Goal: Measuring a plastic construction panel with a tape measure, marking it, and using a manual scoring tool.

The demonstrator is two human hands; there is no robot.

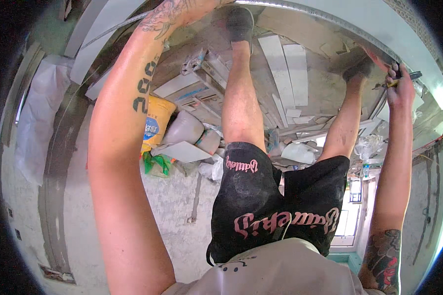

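My left hand (194, 11) reaches to the top edge of the view, where its fingers are cut off. It is beside a long graduated metal measuring strip (320, 14) that curves across the top. At the upper right my right hand (401, 87) is closed around a slim black-and-yellow tool (394, 83), whose exact kind is unclear. This hand is close to the strip's right end, by the edge of a pale panel (418, 37). What the left fingers touch is out of sight.
White board offcuts (283, 64) and strips litter the floor around my feet (239, 24). A yellow sack (157, 118), a whitish sack (184, 128) and green plastic (156, 163) lie by the wall. Clear plastic sheeting (44, 118) hangs at the left. A bottle (365, 170) is at the right.
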